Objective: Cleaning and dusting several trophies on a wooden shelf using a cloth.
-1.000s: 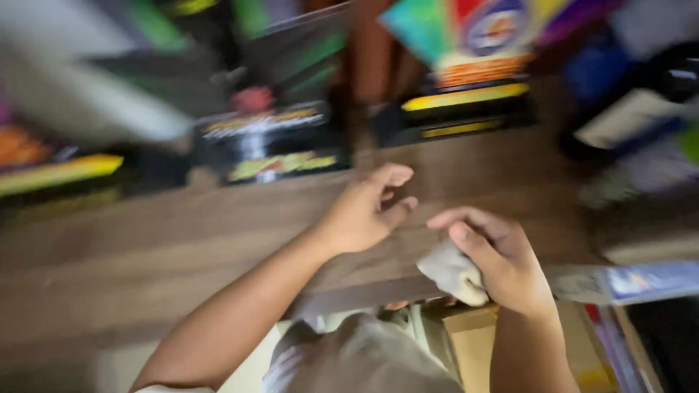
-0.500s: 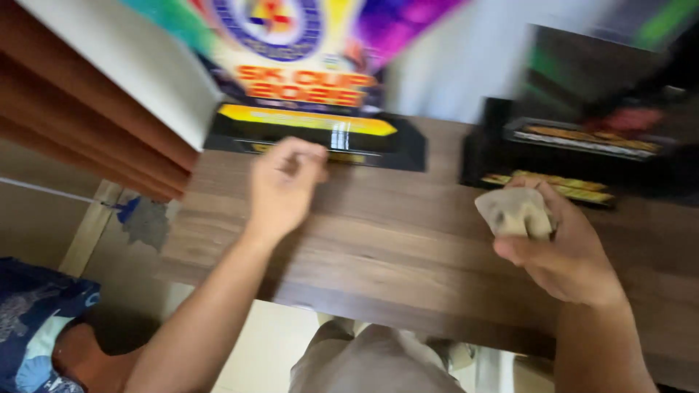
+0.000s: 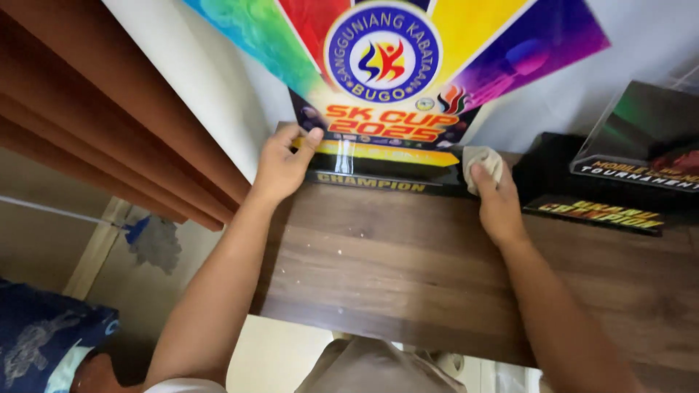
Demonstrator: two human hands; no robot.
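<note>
A tall fan-shaped trophy (image 3: pixel 393 65) in rainbow colours stands on a black base (image 3: pixel 378 175) at the back of a dark wooden shelf (image 3: pixel 408 269). My left hand (image 3: pixel 280 164) grips the left end of that base, thumb on top. At the base's right end, my right hand (image 3: pixel 495 196) presses a crumpled beige cloth (image 3: pixel 482 161) against it.
A second black trophy (image 3: pixel 619 175) with a clear angled top stands to the right, close to my right hand. A brown curtain (image 3: pixel 95 109) hangs at the left beside a white wall. Below left lie blue fabric (image 3: pixel 44 342) and pale floor.
The view shifted toward the rainbow trophy. Both hands reached forward from the open shelf to its black base, the right one carrying the cloth along.
</note>
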